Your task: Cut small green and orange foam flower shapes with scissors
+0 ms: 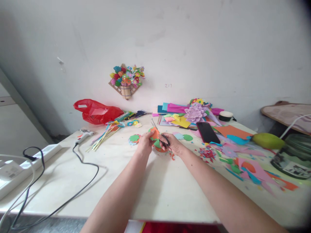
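My left hand [145, 142] pinches an orange and green foam piece [154, 134] above the middle of the table. Closed around the dark handles of a pair of scissors [165, 139] is my right hand [173, 144]. The blades point up and away, beside the foam piece; whether they touch it I cannot tell. Orange scraps [172, 156] lie just below the hands. Green scalloped foam cutouts lie either side, one on the left [134, 138] and another on the right [188, 137].
A glue gun [85, 134] with a black cord and a white power strip [41, 158] are at left. Behind are a red plastic bag [97, 111] and paper strips [104, 137]. A phone [208, 132], foam scraps [252, 171] and a glass jar [295, 158] occupy the right.
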{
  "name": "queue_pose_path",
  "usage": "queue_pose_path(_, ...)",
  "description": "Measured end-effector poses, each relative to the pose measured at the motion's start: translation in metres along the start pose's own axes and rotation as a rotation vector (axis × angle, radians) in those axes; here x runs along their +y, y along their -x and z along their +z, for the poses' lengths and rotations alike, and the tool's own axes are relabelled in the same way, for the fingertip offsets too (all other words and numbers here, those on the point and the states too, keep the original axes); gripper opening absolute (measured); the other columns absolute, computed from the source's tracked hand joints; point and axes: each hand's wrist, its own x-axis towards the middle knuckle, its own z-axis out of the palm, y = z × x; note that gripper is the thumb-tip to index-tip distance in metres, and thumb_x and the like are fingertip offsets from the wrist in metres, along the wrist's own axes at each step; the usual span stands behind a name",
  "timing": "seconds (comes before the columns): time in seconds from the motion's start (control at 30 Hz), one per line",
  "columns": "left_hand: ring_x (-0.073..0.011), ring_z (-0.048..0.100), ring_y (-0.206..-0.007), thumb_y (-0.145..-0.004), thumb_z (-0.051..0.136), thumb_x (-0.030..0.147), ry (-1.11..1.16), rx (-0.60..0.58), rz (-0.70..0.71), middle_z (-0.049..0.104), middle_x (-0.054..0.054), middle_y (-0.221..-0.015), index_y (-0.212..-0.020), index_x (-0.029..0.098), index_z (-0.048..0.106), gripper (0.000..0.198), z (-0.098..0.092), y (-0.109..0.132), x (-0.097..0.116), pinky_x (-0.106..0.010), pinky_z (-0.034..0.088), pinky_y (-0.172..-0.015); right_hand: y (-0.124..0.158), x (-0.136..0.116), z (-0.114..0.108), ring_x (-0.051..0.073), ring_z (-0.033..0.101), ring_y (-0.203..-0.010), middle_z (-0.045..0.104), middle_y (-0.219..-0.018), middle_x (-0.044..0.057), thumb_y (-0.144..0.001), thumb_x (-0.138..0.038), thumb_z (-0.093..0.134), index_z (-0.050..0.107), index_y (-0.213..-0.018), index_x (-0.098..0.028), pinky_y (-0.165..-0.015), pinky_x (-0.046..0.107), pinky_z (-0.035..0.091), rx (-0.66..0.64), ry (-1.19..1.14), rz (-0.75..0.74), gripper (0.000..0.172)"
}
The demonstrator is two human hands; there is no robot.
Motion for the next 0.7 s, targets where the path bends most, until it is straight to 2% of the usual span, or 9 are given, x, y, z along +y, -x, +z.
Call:
queue_pose_path(0.3,-0.0124,0.058,-0.051,-0.056,0.073,0.018,0.019,0.013,-0.013,0.061,0.001,-0.054,-0.062,0.015,0.057,0.018,0.0008,0.0006,0.0009,-0.023,0.045,-0.052,0.0012,-0.0013,0.0015,0.006,0.044,-0.036,0.053,-0.051,-0.004,-0.067,-0.054,0.068,0.049,-0.073,-0.017,-0.030,0.017,0.019,0.011,-0.004,0.002,0.042)
queue_pose_path(0.7,-0.0113,0.058,-0.052,-0.053,0.075,0.019,-0.023,0.041,0.015,0.063,0.001,-0.057,-0.065,0.014,0.062,0.019,0.0010,0.0005,0.0031,-0.023,0.046,-0.052,0.0025,-0.0039,0.0041,0.006,0.043,-0.035,0.052,-0.050,-0.006,-0.064,-0.050,0.071,0.050,-0.074,-0.017,-0.031,0.017,0.024,0.046,0.010,0.010,0.040)
